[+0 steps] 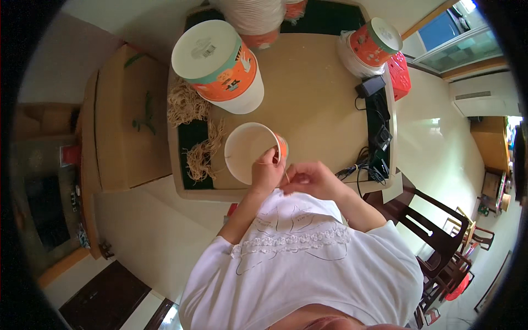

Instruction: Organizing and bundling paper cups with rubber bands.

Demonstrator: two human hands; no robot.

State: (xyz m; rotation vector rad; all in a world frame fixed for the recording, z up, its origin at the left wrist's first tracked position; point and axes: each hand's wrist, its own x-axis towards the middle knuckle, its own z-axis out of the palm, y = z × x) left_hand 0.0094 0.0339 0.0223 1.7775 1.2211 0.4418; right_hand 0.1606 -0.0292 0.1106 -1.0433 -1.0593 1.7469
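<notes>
Home, seemingly: dark wooden chairs (439,205), shiny pale floor (432,140), wood-framed window (467,45), white vented appliance (487,104).

One wide fisheye camera on the person's head looks steeply down, upright and unmirrored. Nearest the lens, the white shirt (313,275) fills the lower middle. Beyond it, the left hand (268,173) and right hand (311,180) sit close to the centre, seen from above and behind. The table (319,82) lies farther out, nearly its whole top taken in. The lens reaches past it to a cardboard box (135,121) on the left and chairs (440,225) and a window (456,33) on the right, all bent toward the dark round rim.
</notes>
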